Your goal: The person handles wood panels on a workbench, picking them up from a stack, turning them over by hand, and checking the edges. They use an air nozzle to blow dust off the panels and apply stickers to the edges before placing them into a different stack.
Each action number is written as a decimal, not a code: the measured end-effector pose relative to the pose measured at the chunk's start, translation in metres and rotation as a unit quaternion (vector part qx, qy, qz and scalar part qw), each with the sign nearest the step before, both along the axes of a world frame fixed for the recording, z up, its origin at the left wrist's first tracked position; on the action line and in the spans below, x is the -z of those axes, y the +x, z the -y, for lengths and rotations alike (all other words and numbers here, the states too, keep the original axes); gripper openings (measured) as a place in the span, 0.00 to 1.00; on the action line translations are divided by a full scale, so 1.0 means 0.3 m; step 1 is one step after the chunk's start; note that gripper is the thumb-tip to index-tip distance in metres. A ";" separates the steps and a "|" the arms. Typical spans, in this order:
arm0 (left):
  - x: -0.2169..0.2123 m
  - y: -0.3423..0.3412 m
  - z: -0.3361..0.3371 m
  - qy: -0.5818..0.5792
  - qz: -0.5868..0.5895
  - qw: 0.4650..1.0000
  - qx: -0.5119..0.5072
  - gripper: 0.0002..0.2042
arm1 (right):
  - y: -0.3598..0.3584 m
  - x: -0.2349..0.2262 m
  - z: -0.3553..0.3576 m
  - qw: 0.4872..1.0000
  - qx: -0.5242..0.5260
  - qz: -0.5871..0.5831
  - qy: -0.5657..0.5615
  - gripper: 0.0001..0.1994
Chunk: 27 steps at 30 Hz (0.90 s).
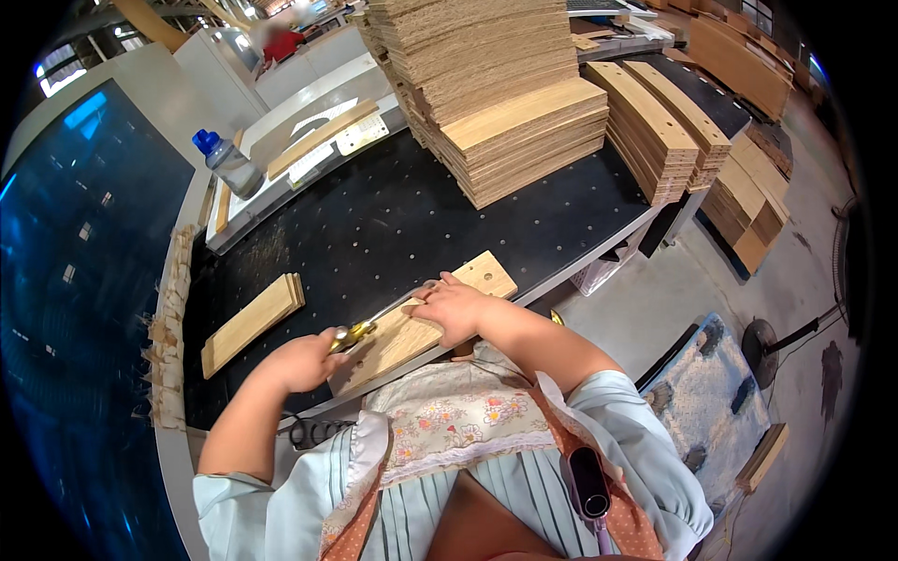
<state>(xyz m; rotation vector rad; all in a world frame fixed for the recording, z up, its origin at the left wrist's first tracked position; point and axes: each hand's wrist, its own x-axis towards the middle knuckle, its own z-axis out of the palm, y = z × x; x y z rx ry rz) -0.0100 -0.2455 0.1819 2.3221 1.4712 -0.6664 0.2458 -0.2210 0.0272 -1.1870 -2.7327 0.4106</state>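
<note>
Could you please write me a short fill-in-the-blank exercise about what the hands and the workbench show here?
1. The left hand grips a ____-coloured tool.
2. The right hand presses flat on a wooden ____.
3. The bottle at the bench's far left has a ____ cap.

Missing words: brass; board; blue

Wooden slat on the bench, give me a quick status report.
Left hand grips brass-handled tool. Right hand presses wooden slat flat on black bench. Nothing blocking; spare slat lies apart, left.
</note>
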 end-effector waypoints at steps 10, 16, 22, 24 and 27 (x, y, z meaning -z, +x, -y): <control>-0.130 -0.344 0.043 -0.036 -0.216 0.966 -0.138 0.22 | 0.010 0.010 0.000 0.999 0.001 -0.031 0.016 0.42; -0.153 -0.370 0.072 0.054 -0.293 0.940 -0.165 0.19 | 0.003 -0.007 -0.011 1.000 -0.011 -0.012 0.020 0.42; -0.121 -0.237 -0.026 0.199 -0.133 0.956 -0.170 0.17 | 0.004 -0.012 -0.018 1.000 -0.015 -0.017 0.002 0.43; -0.157 -0.189 -0.061 0.113 -0.144 0.956 -0.230 0.19 | 0.006 -0.013 -0.018 1.000 -0.014 -0.018 -0.001 0.42; -0.138 -0.207 -0.115 0.078 -0.150 0.958 -0.229 0.20 | 0.009 -0.008 -0.019 1.000 -0.013 -0.022 0.001 0.42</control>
